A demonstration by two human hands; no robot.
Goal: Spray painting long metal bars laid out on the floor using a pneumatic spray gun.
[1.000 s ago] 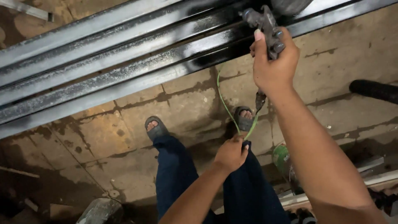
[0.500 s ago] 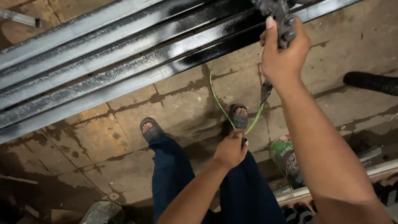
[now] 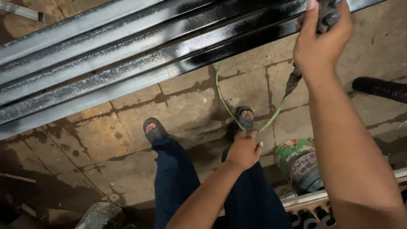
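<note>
The right hand point(image 3: 324, 46) is closed around a spray gun point(image 3: 328, 15) just above the black-coated steel bars point(image 3: 169, 55), aiming at them, while the left hand point(image 3: 243, 150), below the bars, pinches the green hose point(image 3: 224, 101) clear of wet paint.

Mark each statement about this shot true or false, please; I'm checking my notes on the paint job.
1. The right hand grips a spray gun over the metal bars. True.
2. The left hand holds a green hose. True.
3. The bars are all still bare and unpainted. False: glossy black paint covers much of them.
4. The person stands barefoot. False: both feet wear sandals.
5. A can stands on the floor near the right arm. True.
6. The floor is smooth white tile. False: it is cracked, stained stone slabs.
</note>
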